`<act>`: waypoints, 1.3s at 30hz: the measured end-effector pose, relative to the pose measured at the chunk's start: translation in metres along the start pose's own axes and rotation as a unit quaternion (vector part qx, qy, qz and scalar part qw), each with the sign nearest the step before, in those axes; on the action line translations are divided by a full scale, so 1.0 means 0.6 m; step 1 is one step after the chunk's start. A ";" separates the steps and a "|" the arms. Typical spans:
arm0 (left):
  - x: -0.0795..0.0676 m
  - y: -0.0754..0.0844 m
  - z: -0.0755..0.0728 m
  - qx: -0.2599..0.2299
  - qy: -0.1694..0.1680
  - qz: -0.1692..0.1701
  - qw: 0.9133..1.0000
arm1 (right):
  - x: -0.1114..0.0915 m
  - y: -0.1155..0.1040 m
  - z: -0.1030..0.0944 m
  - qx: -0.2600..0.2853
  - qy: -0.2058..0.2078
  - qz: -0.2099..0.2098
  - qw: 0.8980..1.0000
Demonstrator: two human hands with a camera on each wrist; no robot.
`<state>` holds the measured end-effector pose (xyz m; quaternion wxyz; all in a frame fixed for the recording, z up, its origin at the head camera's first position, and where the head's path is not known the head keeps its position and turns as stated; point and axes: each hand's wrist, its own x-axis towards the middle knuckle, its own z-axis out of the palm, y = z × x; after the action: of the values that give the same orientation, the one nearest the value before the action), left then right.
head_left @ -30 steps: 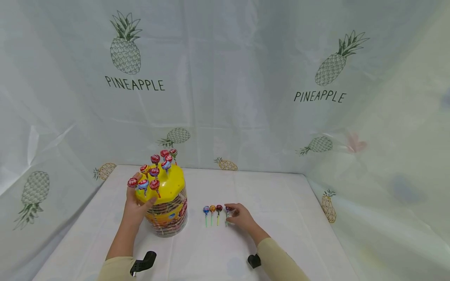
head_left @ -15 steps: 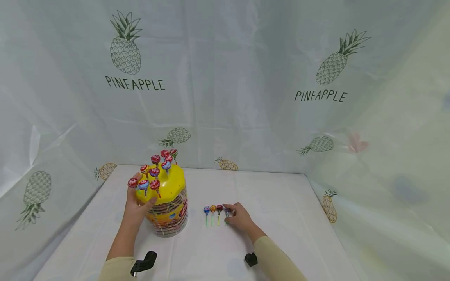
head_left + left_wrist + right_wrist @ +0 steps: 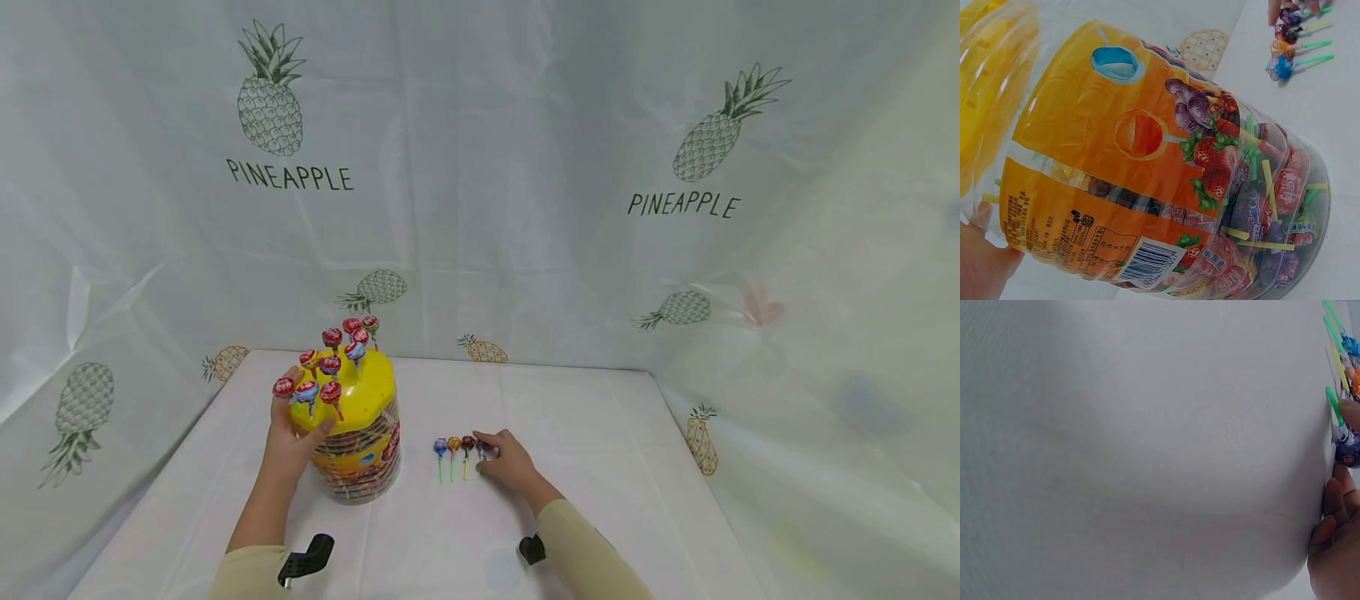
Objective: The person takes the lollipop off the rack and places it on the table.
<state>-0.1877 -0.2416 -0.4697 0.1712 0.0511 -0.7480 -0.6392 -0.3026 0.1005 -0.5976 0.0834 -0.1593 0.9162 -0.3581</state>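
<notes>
My left hand [image 3: 292, 437] grips the upper side of a clear plastic candy jar [image 3: 356, 467], thumb on the front of its yellow lid [image 3: 367, 392]. Several wrapped lollipops stand upright in the lid. In the left wrist view the jar's orange label [image 3: 1104, 112] and the lollipops inside fill most of the picture. On the table to the right, my right hand [image 3: 513, 462] holds a purple lollipop [image 3: 1349, 447] between thumb and fingers, its green stick lying along the table. Close beside it lie a dark red lollipop [image 3: 468, 444], an orange one [image 3: 453, 445] and a blue one [image 3: 440, 447] in a row.
A white cloth covers the table [image 3: 570, 408]. Behind and at both sides hangs a pale curtain [image 3: 480, 167] printed with pineapples. Black wrist mounts sit on both forearms, such as the left mount [image 3: 307, 560].
My right hand has slid slightly left with the purple lollipop, bringing it nearer to the dark red one. The left hand and the jar stay in place.
</notes>
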 end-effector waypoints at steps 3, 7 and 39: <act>-0.001 0.002 0.001 0.000 0.002 0.001 1.000 | 0.001 0.001 0.001 -0.006 0.001 0.001 1.000; -0.001 0.003 0.001 0.000 0.003 -0.001 1.000 | 0.000 -0.001 -0.001 0.004 -0.002 0.006 1.000; 0.003 0.000 -0.003 0.021 -0.002 -0.018 1.000 | 0.009 -0.278 -0.104 0.333 0.022 -0.123 0.935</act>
<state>-0.1891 -0.2439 -0.4692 0.1576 0.0668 -0.7606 -0.6263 -0.2857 0.0221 -0.4385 0.0665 -0.2254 0.7193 -0.6538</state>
